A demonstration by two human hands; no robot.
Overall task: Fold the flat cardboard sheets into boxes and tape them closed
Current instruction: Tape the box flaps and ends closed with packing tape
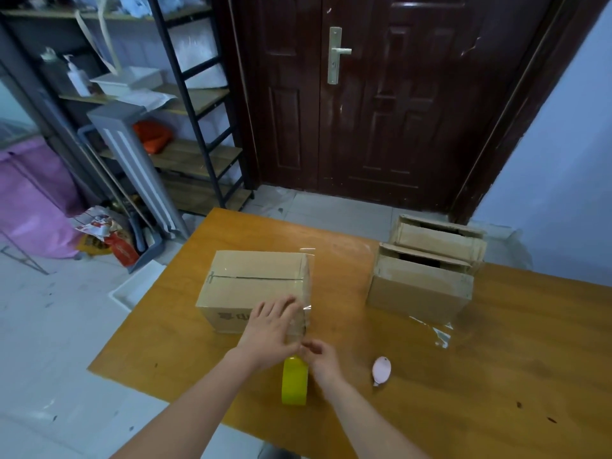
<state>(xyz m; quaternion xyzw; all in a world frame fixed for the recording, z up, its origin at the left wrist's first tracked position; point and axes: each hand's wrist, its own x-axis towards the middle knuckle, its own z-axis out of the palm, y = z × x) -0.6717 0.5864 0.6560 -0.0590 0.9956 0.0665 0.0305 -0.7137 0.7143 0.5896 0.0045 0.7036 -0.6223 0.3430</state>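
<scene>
The left hand (271, 329) is pressing, fingers spread, clear tape onto the box (255, 286) mid-table while the right hand (319, 356) is pinching the strip by the yellow roll (294, 380), so cutting the tape looks next.

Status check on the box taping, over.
Left hand pressing clear tape onto near box. Right hand at yellow tape roll, grip unclear. Pink cutter lies aside; nothing blocking.
</scene>
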